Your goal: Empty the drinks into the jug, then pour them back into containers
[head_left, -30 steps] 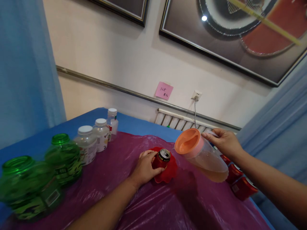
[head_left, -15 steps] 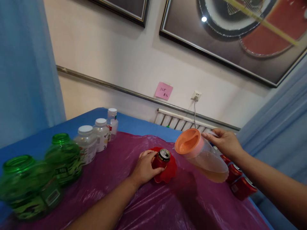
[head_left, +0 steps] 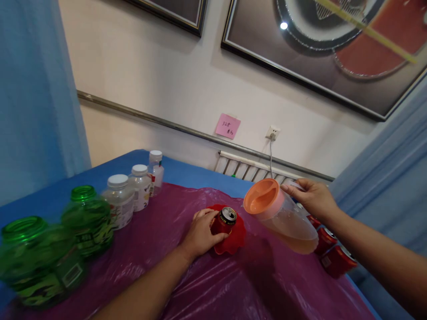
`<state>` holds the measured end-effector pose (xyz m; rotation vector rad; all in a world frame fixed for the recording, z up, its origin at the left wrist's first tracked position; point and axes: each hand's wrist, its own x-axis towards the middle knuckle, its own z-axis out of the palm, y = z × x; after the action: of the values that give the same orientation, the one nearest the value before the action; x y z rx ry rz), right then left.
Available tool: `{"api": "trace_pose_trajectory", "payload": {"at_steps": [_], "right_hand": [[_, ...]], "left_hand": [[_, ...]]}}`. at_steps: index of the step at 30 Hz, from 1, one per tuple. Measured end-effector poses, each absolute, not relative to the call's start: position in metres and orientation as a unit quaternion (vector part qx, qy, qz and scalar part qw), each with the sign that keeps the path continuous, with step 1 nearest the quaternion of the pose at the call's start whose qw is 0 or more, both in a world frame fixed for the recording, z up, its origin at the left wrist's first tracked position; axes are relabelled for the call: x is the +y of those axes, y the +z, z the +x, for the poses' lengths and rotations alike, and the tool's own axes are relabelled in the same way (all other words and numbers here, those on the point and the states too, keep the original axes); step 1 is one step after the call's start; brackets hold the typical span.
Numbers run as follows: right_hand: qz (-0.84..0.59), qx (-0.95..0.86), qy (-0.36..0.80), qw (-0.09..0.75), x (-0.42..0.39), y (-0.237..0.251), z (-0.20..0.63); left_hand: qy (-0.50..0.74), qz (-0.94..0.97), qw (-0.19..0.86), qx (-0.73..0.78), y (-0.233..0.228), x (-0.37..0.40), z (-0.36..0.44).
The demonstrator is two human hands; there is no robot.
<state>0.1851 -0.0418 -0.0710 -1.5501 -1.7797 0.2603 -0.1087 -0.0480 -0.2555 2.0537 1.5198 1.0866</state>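
My left hand is wrapped round a dark red drink can, whose top is opened. The can stands upright on a red wavy-edged dish on the table. To its right, my right hand grips the handle of a clear pitcher with an orange lid. The pitcher is tilted to the left, its lid toward the can but apart from it. Pale brownish liquid lies along its lower side; I see no stream coming out.
Two green jars and several clear bottles with white caps line the left side. More red cans stand at the right edge. Purple plastic sheeting covers the blue tabletop. A radiator is behind the table.
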Motion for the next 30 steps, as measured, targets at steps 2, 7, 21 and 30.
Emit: {"api": "trace_pose_trajectory", "payload": {"at_steps": [2, 7, 21, 30], "right_hand": [[-0.607, -0.691, 0.107, 0.377, -0.0416, -0.0708, 0.1851], [-0.604, -0.694, 0.110, 0.377, -0.0407, -0.0709, 0.1867], [-0.601, -0.698, 0.100, 0.375, -0.0417, -0.0702, 0.1855], [-0.604, -0.691, 0.118, 0.379, -0.0426, -0.0705, 0.1853]], "left_hand": [[0.385, 0.727, 0.186, 0.537, -0.2550, -0.0481, -0.1088], [0.385, 0.727, 0.191, 0.535, -0.2542, -0.0483, -0.1089], [0.388, 0.723, 0.193, 0.537, -0.2528, -0.0500, -0.1089], [0.387, 0.724, 0.196, 0.536, -0.2533, -0.0495, -0.1085]]}}
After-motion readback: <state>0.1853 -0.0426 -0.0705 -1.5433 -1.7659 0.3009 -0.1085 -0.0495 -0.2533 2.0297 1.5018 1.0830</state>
